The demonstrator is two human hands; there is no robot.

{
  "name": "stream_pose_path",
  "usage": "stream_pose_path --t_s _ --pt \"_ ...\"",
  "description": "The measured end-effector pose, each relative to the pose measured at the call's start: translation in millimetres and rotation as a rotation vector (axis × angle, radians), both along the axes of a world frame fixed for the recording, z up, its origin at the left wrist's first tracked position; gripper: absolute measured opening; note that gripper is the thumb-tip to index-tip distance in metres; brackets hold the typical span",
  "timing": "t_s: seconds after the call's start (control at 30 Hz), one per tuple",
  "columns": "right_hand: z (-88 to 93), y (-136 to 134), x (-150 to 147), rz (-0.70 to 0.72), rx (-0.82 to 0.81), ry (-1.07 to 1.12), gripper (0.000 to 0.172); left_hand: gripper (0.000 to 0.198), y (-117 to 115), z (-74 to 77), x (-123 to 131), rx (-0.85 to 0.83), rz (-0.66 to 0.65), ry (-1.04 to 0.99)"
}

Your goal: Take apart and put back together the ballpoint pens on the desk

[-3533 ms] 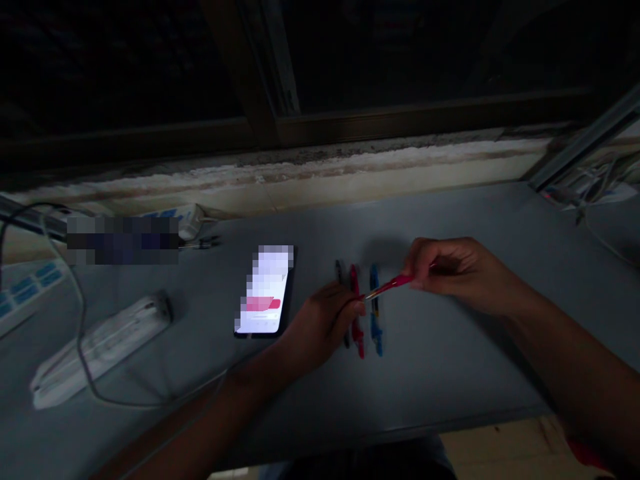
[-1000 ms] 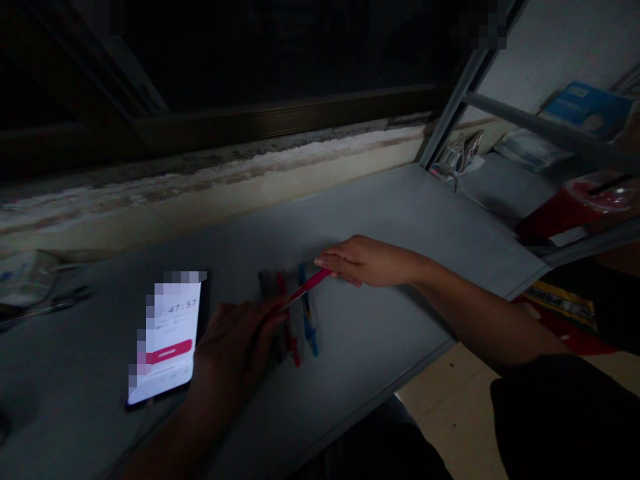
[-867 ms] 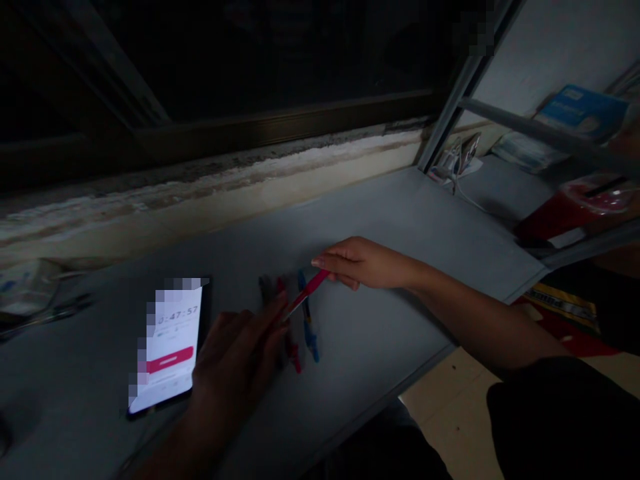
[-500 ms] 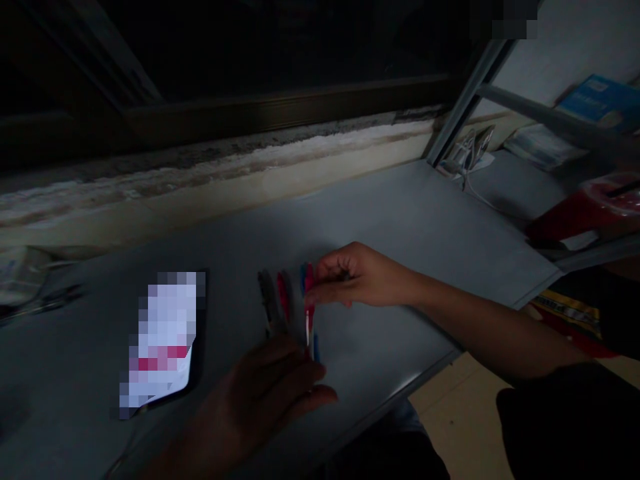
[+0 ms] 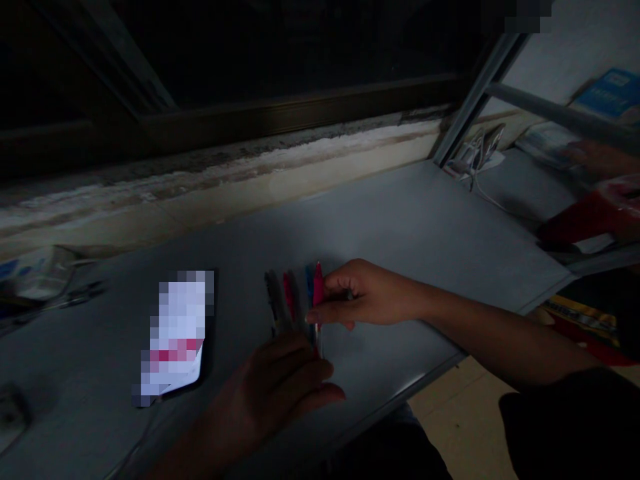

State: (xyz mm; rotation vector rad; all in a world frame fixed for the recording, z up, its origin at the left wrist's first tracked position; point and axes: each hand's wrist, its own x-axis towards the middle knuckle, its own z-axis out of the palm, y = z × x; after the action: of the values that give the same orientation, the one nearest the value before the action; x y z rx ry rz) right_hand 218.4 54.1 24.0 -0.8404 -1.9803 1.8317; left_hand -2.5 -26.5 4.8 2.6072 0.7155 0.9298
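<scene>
A pen with a pink-red grip [image 5: 319, 287] is held upright in the view by my right hand [image 5: 353, 297], pinched between thumb and fingers. Its clear barrel runs down towards my left hand [image 5: 287, 373], whose fingers are stretched out and whose thumb stands apart. The pen's lower end lies close to those fingers; whether they touch it I cannot make out. Just left of the held pen is a blue pen [image 5: 309, 275], partly covered. Further left lie another pink-red pen [image 5: 289, 293] and a black pen [image 5: 271, 293], their lower ends hidden behind my left hand.
A lit phone [image 5: 180, 327] lies on the grey table [image 5: 380, 213], left of the pens. Cables and a packet [image 5: 43, 273] sit at the far left. To the right, beyond a metal post [image 5: 465, 107], are a red cup [image 5: 580, 210], a blue box [image 5: 610, 93] and another person's hand [image 5: 607, 159].
My right hand has shifted slightly down with the pink-red pen, whose tip now shows above the fingers. Another person's hand has appeared at the right. The view has moved a little.
</scene>
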Motion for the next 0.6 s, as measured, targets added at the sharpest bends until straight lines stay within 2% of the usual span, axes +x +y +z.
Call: stream_pose_path --t_s 0.23,0.37,0.6 --pt "-1.9 -2.3 -1.4 0.008 0.032 -0.021 0.041 0.014 -0.2 -1.0 1.1 -0.010 -0.018 0.031" --pt "-1.2 -1.4 -1.4 0.010 0.044 -0.042 0.042 0.024 0.7 -0.2 2.6 0.030 0.006 0.028" --pt "-3.5 -1.1 -1.5 0.007 0.039 -0.032 0.042 0.015 -1.3 -3.5 2.8 0.022 0.014 0.004"
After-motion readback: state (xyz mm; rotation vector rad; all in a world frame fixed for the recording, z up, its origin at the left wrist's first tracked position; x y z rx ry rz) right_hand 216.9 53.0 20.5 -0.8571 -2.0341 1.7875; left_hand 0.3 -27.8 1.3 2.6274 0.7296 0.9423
